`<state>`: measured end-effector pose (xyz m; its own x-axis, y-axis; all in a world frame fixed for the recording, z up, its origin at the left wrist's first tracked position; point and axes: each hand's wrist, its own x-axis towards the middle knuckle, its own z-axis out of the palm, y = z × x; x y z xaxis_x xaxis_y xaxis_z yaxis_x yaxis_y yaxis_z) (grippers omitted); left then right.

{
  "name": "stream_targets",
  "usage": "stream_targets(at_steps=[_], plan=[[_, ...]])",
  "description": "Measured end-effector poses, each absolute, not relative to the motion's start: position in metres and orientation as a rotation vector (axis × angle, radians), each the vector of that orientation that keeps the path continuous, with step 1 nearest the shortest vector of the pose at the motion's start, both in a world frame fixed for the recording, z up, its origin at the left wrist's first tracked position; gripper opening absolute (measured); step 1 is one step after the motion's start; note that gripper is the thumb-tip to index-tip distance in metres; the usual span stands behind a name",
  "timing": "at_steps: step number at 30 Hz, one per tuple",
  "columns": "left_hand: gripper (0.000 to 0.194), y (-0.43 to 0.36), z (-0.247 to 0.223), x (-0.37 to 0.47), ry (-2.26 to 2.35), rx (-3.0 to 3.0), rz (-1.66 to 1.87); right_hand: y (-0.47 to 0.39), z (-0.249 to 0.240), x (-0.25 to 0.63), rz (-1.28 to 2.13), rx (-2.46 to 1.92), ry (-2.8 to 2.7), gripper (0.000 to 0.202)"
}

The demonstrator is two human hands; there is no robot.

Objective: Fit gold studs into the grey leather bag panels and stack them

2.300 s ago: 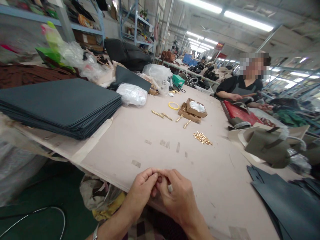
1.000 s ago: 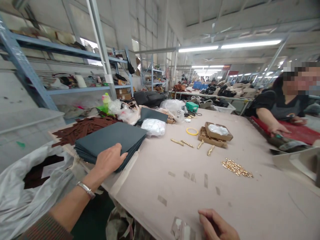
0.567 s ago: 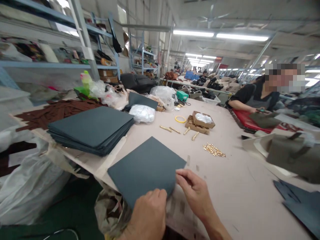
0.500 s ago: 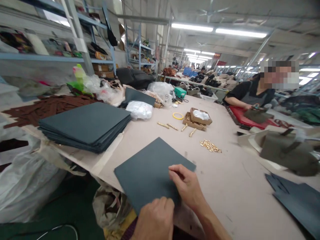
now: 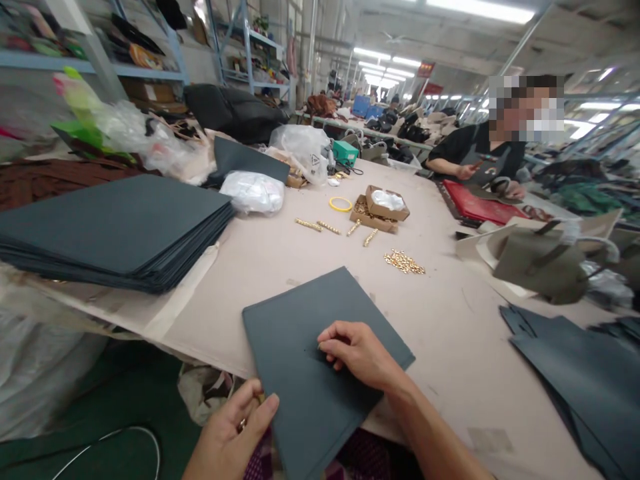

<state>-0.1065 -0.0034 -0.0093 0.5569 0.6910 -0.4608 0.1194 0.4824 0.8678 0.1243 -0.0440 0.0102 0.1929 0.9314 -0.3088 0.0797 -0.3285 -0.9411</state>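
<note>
A dark blue-grey flat panel (image 5: 310, 393) lies at the table's near edge, its lower corner sticking out past it. At the panel's left edge is my left hand (image 5: 233, 427), thumb and forefinger apart and the other fingers curled. Small shiny metal pieces (image 5: 243, 425) show inside it. Over the panel's middle, my right hand (image 5: 353, 353) is closed in a pinch at the surface; what sits between its fingertips is too small to name. Farther back lies a pile of small gold metal pieces (image 5: 404, 262), with several gold stacks (image 5: 329, 228) beyond it.
A tall stack of dark panels (image 5: 110, 227) stands on the left. Behind are a yellow ring (image 5: 341, 204) and cardboard boxes (image 5: 377, 213). More dark panels (image 5: 565, 373) and an olive bag (image 5: 540, 263) lie on the right. A co-worker (image 5: 480, 153) works across the table.
My left hand has moved left and turned, its fingers now showing beside the panel's edge. The right hand has shifted onto the panel's middle. The panel has rotated, and the view has tipped down.
</note>
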Motion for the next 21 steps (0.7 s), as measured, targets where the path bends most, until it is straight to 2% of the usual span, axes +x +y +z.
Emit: stream_targets(at_steps=[6, 9, 14, 21], plan=[[0.049, 0.018, 0.006, -0.071, 0.928, 0.980, 0.280, -0.038, 0.007, 0.126, 1.402, -1.541, -0.884, 0.015], [0.048, 0.024, 0.011, -0.061, 0.989, 1.018, 0.299, -0.036, 0.006, 0.127, 1.426, -1.520, -0.853, 0.014], [0.059, 0.026, 0.015, -0.057, 0.952, 1.008, 0.324, -0.034, 0.005, 0.127, 1.449, -1.497, -0.829, 0.013], [0.048, 0.031, 0.010, -0.062, 1.047, 1.270, 0.309, -0.031, 0.005, 0.121, 1.422, -1.565, -0.830, 0.013]])
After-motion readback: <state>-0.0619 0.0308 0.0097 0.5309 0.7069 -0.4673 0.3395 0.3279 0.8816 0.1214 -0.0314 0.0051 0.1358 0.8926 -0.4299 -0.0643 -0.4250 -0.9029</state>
